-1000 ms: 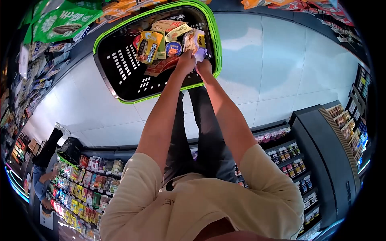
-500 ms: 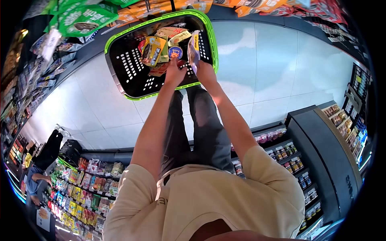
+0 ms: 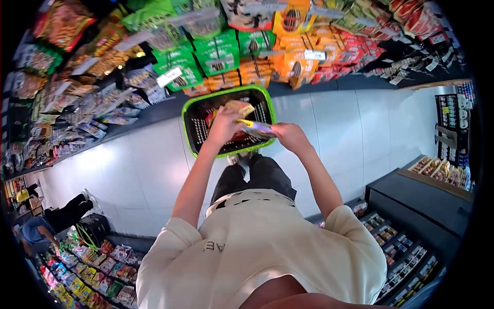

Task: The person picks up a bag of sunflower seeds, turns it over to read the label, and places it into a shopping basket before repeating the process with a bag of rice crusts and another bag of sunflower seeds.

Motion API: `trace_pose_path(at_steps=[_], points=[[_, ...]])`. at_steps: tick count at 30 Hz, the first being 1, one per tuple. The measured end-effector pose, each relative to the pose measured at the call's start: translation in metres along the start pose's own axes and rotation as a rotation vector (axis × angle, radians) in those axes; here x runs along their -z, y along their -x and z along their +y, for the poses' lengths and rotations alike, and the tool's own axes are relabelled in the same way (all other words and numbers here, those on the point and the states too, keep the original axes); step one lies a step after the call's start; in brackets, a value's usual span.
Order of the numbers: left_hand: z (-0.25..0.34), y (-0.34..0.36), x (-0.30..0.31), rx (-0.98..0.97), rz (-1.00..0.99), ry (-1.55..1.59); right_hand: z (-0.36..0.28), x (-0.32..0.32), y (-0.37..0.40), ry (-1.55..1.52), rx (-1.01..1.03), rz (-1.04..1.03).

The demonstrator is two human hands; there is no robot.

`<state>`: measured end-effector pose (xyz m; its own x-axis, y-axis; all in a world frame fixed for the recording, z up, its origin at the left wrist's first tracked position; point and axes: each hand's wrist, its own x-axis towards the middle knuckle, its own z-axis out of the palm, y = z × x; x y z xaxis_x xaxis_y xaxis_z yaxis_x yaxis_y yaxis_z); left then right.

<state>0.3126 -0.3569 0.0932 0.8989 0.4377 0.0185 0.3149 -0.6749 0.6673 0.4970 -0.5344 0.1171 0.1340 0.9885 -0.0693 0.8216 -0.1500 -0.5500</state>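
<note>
My left hand (image 3: 223, 125) and my right hand (image 3: 291, 137) are raised side by side above a black shopping basket with a bright green rim (image 3: 191, 141) that stands on the pale floor by my feet. Between them they hold a flat snack packet with a yellow edge (image 3: 253, 127), roughly level; the left hand is at its left end and the right hand at its right end. Inside the basket, partly hidden by my hands, lie other packets (image 3: 241, 108).
Shelves of green, orange and red snack bags (image 3: 247, 56) line the aisle beyond the basket. A dark display unit (image 3: 427, 206) stands to my right. Another person (image 3: 54, 219) bends by low shelves at the far left, with a dark basket (image 3: 92, 226) beside them.
Both hands have come up out of the basket with the packet, which has turned from upright to flat. The view has risen, so the basket looks smaller and the snack shelves show.
</note>
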Motion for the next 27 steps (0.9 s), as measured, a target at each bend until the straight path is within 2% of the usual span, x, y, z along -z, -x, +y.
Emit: trace_pose_path(at_steps=[2,3,4,6,8,10,11,12,15,20,27], points=[[0.012,0.023,0.016,0.018,0.129,0.101,-0.023,0.015,0.007,0.015,0.100,0.092],[0.019,0.035,0.020,0.133,0.172,0.263,-0.031,0.019,0.010,-0.008,0.111,0.112],[0.021,0.047,0.024,0.119,0.183,0.255,-0.040,0.024,0.015,0.001,0.121,0.127],[0.018,0.066,0.029,0.309,0.203,0.699,-0.059,0.036,0.022,-0.013,0.088,0.111],[0.017,0.082,0.037,0.296,0.165,0.701,-0.073,0.041,0.028,-0.009,0.101,0.099],[0.015,0.098,0.042,0.335,-0.013,0.688,-0.087,0.044,0.033,-0.011,0.111,0.072],[0.007,0.103,0.038,0.341,-0.029,0.603,-0.094,0.045,0.034,-0.037,0.130,0.091],[0.003,0.110,0.035,0.287,0.009,0.658,-0.100,0.046,0.034,-0.065,0.150,0.107],[0.009,0.124,0.041,0.325,0.100,0.683,-0.116,0.046,0.033,-0.091,0.143,0.110],[0.011,0.138,0.042,0.283,0.276,0.710,-0.126,0.034,0.030,-0.115,0.148,0.128],[0.016,0.155,0.053,0.274,0.424,0.723,-0.147,0.035,0.020,-0.159,0.127,0.087]])
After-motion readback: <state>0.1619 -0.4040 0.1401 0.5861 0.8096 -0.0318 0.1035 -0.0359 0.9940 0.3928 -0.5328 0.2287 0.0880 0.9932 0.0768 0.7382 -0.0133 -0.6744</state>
